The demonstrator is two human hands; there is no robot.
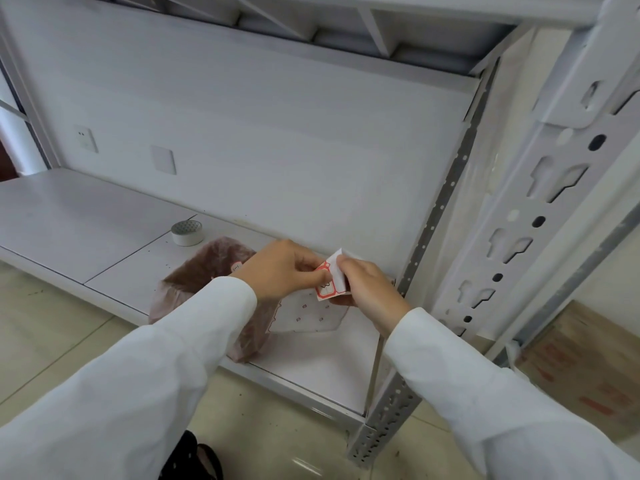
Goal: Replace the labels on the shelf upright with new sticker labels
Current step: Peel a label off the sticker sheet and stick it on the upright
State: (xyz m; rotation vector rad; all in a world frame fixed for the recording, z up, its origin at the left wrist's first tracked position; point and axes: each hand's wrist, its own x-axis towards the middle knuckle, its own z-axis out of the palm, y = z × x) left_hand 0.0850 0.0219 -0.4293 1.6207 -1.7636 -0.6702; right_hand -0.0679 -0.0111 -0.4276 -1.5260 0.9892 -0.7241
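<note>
Both hands meet over the lower shelf (311, 362). My right hand (370, 289) holds a small piece of white backing paper with a red-bordered sticker label (330, 287) on it. My left hand (282, 270) pinches the label's left edge with thumb and forefinger. Under the hands lies a used sticker sheet (306, 315) with empty red-edged outlines. The white slotted shelf upright (519, 216) rises at the right, close to my right hand. I see no label on the stretch of upright in view.
A brown box lined with a thin plastic bag (207, 278) stands on the shelf left of my hands, a small label stuck to its rim. A roll of white tape (187, 232) sits behind it. A cardboard carton (585, 368) rests on the floor at right.
</note>
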